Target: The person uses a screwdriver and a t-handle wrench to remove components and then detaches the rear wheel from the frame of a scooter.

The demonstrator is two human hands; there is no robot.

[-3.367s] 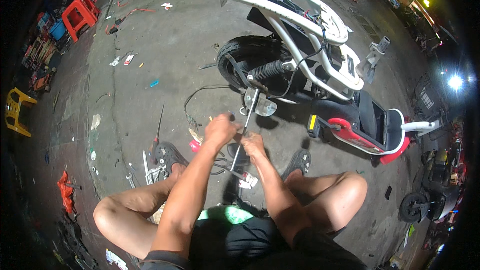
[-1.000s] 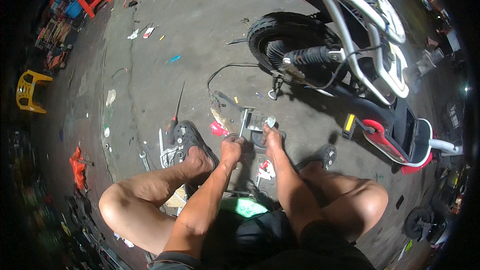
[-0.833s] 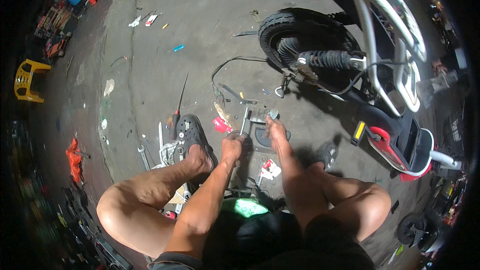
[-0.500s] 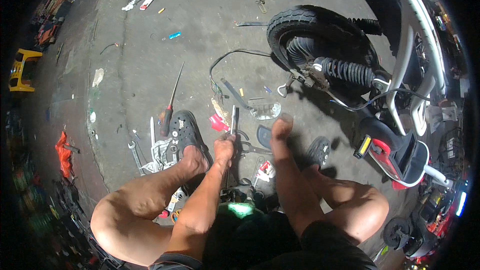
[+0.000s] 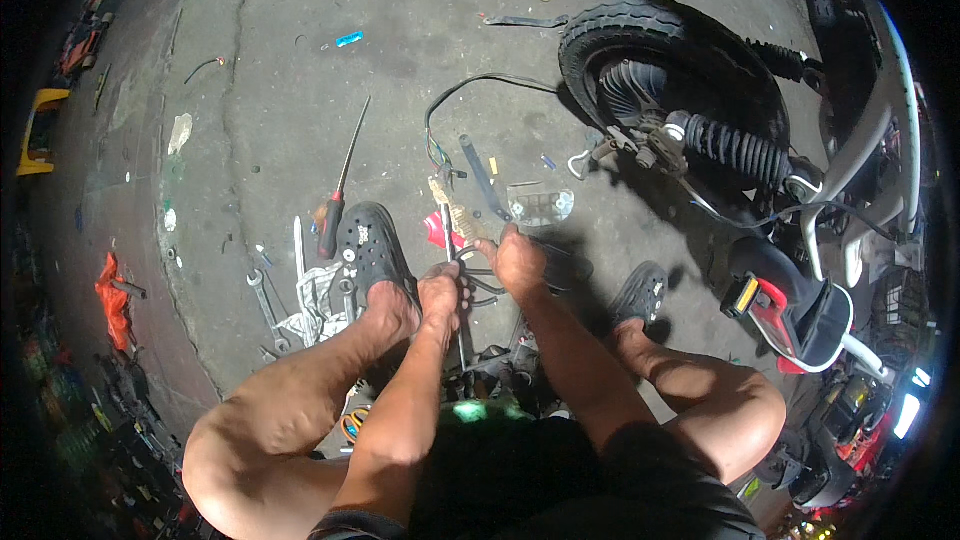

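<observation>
My left hand (image 5: 440,295) is closed around a long thin metal rod (image 5: 447,225), which stands out above and below the fist. Just right of it is my right hand (image 5: 520,262), its index finger reaching toward the rod and the other fingers curled; whatever they hold is hidden. Dark curved handles or tubes (image 5: 484,290) lie between the two hands. Beyond them are a pink-red piece (image 5: 436,230), a beige crumpled strip (image 5: 457,215) and a clear plastic lens cover (image 5: 543,206). A dark strap (image 5: 482,175) lies past these.
A red-handled screwdriver (image 5: 332,230), a wrench (image 5: 266,310) and a white cloth (image 5: 318,298) lie by my left shoe (image 5: 378,252). A motorbike wheel (image 5: 640,40) with a spring shock absorber (image 5: 735,150) fills the right, above a red-and-white tail section (image 5: 790,305). A cable (image 5: 490,77) runs from the wheel.
My right hand has come leftward, close to my left hand. The rod's top has shifted left and upward. The view has tilted a little, so the floor things appear shifted.
</observation>
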